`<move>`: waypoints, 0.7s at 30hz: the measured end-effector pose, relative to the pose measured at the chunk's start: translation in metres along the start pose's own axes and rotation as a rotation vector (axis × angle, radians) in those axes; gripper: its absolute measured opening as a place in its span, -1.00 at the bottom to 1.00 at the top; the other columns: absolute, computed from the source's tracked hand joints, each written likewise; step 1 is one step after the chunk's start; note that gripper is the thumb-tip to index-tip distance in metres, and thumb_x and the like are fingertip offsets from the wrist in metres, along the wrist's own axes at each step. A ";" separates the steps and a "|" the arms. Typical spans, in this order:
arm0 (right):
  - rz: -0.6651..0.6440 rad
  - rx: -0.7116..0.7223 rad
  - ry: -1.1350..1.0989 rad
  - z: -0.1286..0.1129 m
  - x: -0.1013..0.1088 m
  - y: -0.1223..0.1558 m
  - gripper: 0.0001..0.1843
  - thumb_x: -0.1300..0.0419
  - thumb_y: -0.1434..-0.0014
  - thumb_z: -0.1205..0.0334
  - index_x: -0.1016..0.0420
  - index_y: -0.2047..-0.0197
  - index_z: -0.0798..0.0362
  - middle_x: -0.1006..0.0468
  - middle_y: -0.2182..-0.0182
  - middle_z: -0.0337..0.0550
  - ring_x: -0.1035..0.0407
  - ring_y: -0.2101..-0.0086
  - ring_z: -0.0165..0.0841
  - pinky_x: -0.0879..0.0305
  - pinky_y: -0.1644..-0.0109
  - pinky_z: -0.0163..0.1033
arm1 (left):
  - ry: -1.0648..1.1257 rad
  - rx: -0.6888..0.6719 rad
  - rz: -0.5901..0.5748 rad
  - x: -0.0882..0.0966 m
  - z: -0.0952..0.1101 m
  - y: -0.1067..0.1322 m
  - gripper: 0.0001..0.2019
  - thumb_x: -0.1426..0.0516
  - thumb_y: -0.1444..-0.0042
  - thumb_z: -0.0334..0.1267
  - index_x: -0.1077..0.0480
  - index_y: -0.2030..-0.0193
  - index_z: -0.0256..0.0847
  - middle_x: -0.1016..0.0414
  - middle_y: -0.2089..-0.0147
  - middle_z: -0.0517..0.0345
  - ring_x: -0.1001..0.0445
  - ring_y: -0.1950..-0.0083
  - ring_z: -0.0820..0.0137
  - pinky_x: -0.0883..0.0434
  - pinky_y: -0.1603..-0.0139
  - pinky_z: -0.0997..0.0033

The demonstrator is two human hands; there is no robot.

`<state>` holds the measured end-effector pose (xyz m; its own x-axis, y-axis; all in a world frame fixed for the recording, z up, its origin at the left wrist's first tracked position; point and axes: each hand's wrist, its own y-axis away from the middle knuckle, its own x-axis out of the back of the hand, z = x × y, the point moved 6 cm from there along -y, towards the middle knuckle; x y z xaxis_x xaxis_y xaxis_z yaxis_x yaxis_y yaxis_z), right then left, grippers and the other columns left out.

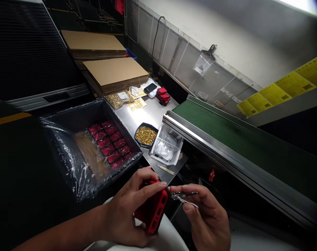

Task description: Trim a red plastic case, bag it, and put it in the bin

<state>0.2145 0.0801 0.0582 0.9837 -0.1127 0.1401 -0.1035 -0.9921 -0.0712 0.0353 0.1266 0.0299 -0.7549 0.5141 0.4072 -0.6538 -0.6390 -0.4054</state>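
My left hand point(132, 205) is closed around a red and black case point(158, 212) with several slots along its side, held tilted above my lap. Between thumb and fingers of my right hand point(208, 216) are nail clippers point(183, 198), their lever raised. The jaws point at the upper corner of the case and sit very close to it; whether they touch cannot be made out. Beyond my hands, a dark tray of small gold-coloured parts point(146, 135) stands on the metal table, beside a white bin with clear plastic bags point(165, 144).
A plastic-lined crate point(124, 137) holding bagged red items stands left. Cardboard stacks point(116, 71) lie behind it. A green conveyor belt point(213, 122) runs along the right. Red and black cases point(162, 96), a black device point(150, 88) and tweezers point(165, 169) lie on the table.
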 end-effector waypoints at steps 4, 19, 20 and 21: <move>-0.018 -0.002 0.021 -0.001 -0.001 -0.002 -0.77 -0.19 -0.30 0.29 -0.45 -0.01 -0.10 -0.60 0.13 -0.13 -0.52 0.14 -0.32 -0.49 0.07 -0.36 | -0.010 -0.002 -0.003 0.001 0.001 0.000 -0.04 -0.32 0.23 -0.29 -0.06 -0.37 -0.13 -0.11 -0.20 -0.12 -0.21 -0.26 -0.02 -0.14 -0.39 -0.15; 0.236 -0.156 -0.188 0.004 -0.003 0.002 -0.85 -0.19 -0.30 0.15 -0.47 0.10 -0.01 -0.59 0.20 -0.05 -0.55 0.23 -0.21 -0.56 0.13 -0.17 | 0.020 0.004 -0.021 0.002 0.002 -0.004 -0.05 -0.32 0.24 -0.30 -0.08 -0.37 -0.13 -0.07 -0.21 -0.12 -0.20 -0.27 -0.02 -0.25 -0.34 -0.06; 0.243 -0.167 -0.189 0.003 -0.004 0.002 -0.84 -0.21 -0.29 0.13 -0.48 0.11 -0.01 -0.59 0.21 -0.05 -0.54 0.21 -0.21 -0.55 0.12 -0.17 | 0.021 0.002 -0.016 0.002 0.003 -0.005 -0.05 -0.31 0.23 -0.31 -0.07 -0.37 -0.13 -0.07 -0.21 -0.12 -0.20 -0.27 -0.02 -0.26 -0.34 -0.05; 0.239 -0.165 -0.182 0.002 -0.004 0.002 -0.83 -0.22 -0.28 0.11 -0.48 0.12 -0.01 -0.59 0.21 -0.06 -0.53 0.20 -0.21 -0.55 0.11 -0.18 | 0.021 -0.001 -0.010 0.002 0.003 -0.005 -0.05 -0.31 0.23 -0.31 -0.07 -0.37 -0.13 -0.08 -0.21 -0.12 -0.20 -0.27 -0.02 -0.26 -0.33 -0.06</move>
<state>0.2101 0.0789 0.0557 0.9375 -0.3457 -0.0410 -0.3417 -0.9362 0.0820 0.0366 0.1294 0.0349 -0.7492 0.5324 0.3941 -0.6614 -0.6334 -0.4017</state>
